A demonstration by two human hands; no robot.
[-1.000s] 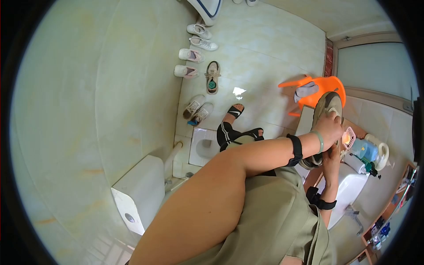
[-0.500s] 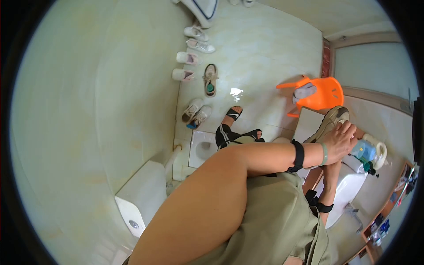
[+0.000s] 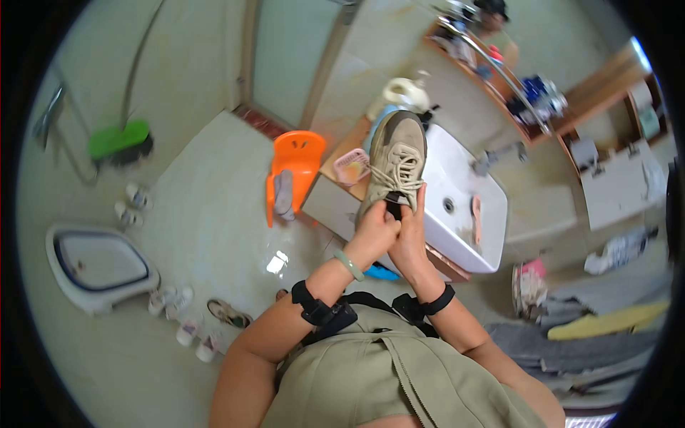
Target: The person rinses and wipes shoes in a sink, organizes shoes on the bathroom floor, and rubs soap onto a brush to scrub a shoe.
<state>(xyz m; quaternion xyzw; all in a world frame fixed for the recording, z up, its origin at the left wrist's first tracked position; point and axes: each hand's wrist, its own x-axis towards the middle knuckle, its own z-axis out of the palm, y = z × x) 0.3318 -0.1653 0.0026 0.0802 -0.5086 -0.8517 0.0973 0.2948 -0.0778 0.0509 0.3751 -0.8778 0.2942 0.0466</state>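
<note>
Hands meet at the back end of a beige sneaker [image 3: 394, 160], and that is where the work is. The left hand [image 3: 372, 235] is curled shut around the heel side, and the right hand [image 3: 410, 232] is closed on the other side with its thumb pushed up near the dark tongue, so the shoe is pinched between them with no gap showing. The toe points up and away from the grip, over the white sink [image 3: 464, 214], and the laces sit just above the fingers. To do this well, I think both hands should keep a firm squeeze low on the shoe, so the long front part does not tip or swing. The shoe should stay over the basin, where a brush [image 3: 476, 212] lies just past the right hand. An orange chair [image 3: 294, 160] stands well off to the left of the grip, so nothing crowds the hands there.
</note>
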